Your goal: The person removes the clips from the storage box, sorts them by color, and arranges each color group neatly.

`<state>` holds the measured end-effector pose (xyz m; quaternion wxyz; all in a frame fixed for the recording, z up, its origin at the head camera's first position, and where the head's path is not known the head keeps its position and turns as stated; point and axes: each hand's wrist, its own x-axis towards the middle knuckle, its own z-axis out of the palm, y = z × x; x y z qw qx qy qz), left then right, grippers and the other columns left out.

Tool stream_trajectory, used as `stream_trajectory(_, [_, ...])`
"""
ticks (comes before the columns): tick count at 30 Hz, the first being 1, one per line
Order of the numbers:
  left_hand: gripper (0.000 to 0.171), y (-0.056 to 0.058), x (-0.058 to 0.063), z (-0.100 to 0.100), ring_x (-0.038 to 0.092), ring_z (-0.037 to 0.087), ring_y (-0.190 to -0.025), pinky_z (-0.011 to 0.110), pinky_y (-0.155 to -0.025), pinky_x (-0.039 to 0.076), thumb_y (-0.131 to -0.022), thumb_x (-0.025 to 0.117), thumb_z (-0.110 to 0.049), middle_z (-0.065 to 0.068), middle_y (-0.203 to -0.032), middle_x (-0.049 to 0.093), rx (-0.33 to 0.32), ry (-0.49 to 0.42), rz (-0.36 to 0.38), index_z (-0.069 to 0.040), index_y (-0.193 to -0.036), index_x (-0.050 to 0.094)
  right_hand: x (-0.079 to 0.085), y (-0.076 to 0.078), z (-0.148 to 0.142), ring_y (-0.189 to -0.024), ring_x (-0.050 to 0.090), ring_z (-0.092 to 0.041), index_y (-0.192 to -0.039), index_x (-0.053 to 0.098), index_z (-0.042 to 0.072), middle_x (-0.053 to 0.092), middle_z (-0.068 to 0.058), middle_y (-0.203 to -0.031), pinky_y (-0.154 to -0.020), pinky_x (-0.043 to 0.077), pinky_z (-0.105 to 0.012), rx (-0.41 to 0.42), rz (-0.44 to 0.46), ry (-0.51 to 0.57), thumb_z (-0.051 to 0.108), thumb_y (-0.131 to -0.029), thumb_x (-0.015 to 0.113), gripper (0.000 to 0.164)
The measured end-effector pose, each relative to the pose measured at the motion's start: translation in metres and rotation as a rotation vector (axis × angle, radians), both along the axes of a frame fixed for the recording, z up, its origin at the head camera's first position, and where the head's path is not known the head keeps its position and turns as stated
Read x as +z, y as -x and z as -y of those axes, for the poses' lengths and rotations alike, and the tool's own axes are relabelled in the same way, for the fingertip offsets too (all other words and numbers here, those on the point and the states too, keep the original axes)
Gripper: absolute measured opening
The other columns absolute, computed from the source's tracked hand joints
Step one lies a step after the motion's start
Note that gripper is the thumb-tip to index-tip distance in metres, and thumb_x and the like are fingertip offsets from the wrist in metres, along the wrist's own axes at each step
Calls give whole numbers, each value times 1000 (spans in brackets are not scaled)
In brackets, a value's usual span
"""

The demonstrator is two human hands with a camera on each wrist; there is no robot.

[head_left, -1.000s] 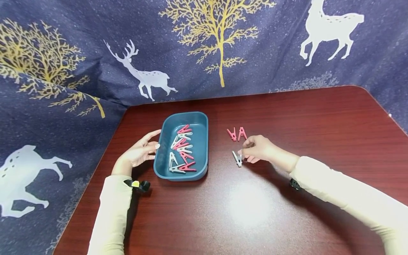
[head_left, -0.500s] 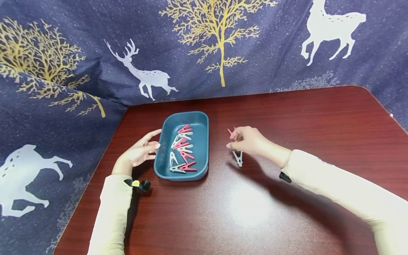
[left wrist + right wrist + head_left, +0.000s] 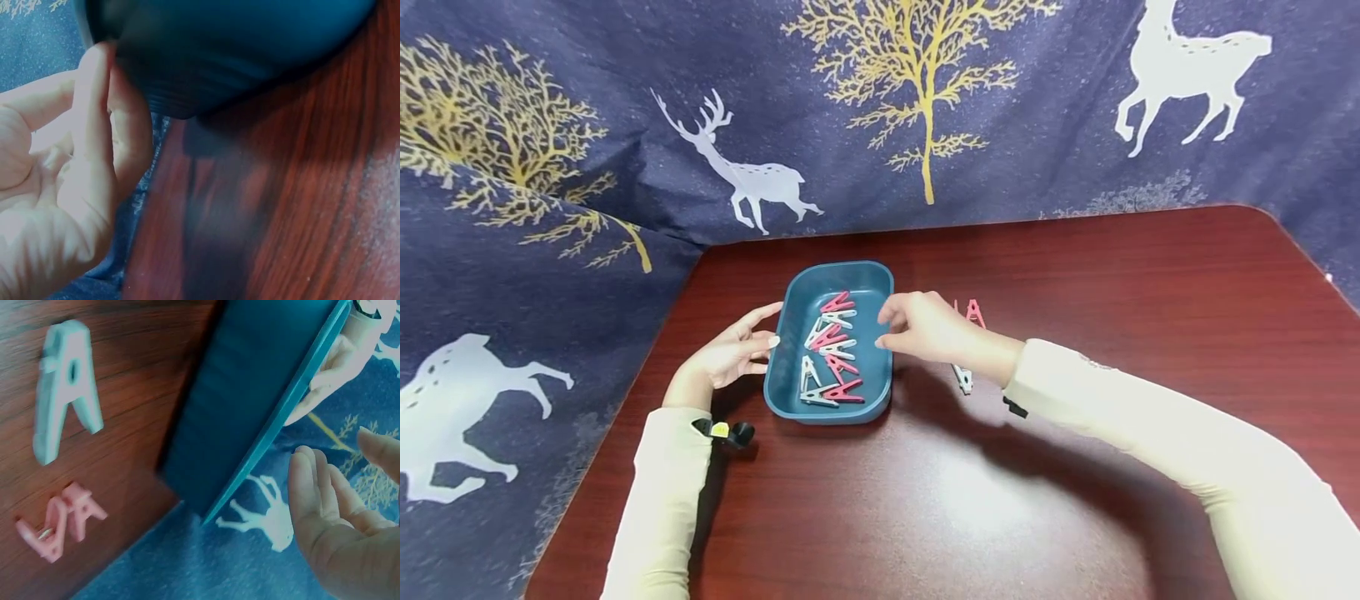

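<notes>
A blue plastic bin [image 3: 877, 279] holds several pink and white clothespins, bunched along its middle and left. My left hand [image 3: 727, 354] touches the bin's left side with thumb and fingertips; the left wrist view has its fingers against the outer wall. At the opposite rim hovers my right hand [image 3: 925, 327], thumb and fingers apart, nothing visible between them. Partly behind that hand, a white clothespin [image 3: 67, 387] and two pink clothespins, one [image 3: 47, 534] beside the other [image 3: 81, 509], lie on the table.
The dark red wooden table [image 3: 1120, 292] ends at a blue cloth [image 3: 1037, 125] printed with white deer and yellow trees. A bright light reflection [image 3: 988, 496] lies on the tabletop near the front.
My right hand has moved left from beside the white clothespin, past the pink ones, to the bin's right rim. The clothespins lie as before, and my left hand stays at the bin.
</notes>
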<state>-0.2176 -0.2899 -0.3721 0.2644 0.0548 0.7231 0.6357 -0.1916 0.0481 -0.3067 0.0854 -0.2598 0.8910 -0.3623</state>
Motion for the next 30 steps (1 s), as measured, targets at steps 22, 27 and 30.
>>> stream_trajectory(22, [63,0,-4,-4,66,12,-84,32,-79,55,-99,44,-2,-3,-101,66,-2,-12,-1,-22,-152,16,-23,-6,79,-84,60,-18,-109,67,3,69,-8,-92,-76,50,-28,235,-33,-192,18,-82,73,32])
stream_trajectory(27, [63,1,-4,-2,66,12,-83,32,-79,55,-99,45,-3,-3,-101,66,-6,-8,-4,-22,-152,17,-32,-8,93,-92,61,-17,-114,66,6,69,-6,-101,-83,51,-29,250,-50,-280,22,-83,73,35])
stream_trajectory(30, [63,1,-4,-2,66,12,-82,32,-78,56,-99,45,-3,-4,-100,67,3,-5,-5,-22,-151,17,-37,-8,102,-94,61,-15,-110,68,8,69,-3,-102,-83,51,-28,270,-85,-313,24,-84,72,31])
